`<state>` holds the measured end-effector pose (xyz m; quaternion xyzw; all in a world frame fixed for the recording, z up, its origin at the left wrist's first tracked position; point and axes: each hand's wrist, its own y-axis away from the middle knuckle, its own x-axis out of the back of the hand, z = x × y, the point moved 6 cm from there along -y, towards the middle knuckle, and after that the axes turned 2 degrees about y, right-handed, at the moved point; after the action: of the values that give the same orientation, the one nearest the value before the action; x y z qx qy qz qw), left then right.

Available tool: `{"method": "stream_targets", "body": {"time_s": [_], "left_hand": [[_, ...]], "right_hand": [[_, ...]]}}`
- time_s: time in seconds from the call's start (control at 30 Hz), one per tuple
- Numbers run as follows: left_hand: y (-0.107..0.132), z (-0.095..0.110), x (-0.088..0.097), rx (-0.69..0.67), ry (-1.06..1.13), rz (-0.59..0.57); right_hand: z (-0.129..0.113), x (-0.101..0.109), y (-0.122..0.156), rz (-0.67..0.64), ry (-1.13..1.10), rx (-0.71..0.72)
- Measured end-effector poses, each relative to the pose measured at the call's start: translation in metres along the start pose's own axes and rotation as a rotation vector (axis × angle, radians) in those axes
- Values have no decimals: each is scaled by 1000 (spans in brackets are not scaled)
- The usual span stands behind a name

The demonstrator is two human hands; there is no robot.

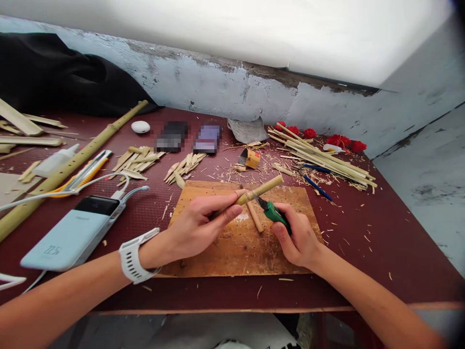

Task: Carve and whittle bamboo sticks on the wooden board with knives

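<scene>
Over wooden board point(225, 257) | bamboo stick point(267, 186) gripped in left hand point(203, 220) | jutting toward right hand point(298, 238), which grips knife point(275, 214)

White sheet point(254, 36): glowed brightest across the top, nearly washed out.
Wall point(203, 82): caught pale, cool light.
Black cloth point(54, 77): sank into darkness, few folds readable.
Table point(363, 232): was moderately lit, its shadows soft and faint.
Bamboo piece point(269, 185): looked fairly sharp, pale on its upper side.
Phone-like objects point(172, 136): were masked by coarse pixel blocks.
Forearms point(69, 300): looked stretched by wide-angle distortion.
Right-hand corners: darkened and blurred.
</scene>
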<state>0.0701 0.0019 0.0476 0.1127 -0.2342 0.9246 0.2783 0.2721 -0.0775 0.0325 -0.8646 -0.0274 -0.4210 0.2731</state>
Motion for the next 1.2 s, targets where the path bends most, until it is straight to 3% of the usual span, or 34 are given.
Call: {"method": "stream_targets", "body": {"time_s": [0.4, 0.7, 1.2], "left_hand": [[4, -23, -14, 418, 493, -169], [5, -33, -21, 611, 764, -273], [0, -27, -17, 428, 495, -204]], "right_hand": [[2, 1, -1, -12, 18, -48], [7, 0, -2, -45, -23, -102], [5, -3, -4, -26, -34, -100]]}}
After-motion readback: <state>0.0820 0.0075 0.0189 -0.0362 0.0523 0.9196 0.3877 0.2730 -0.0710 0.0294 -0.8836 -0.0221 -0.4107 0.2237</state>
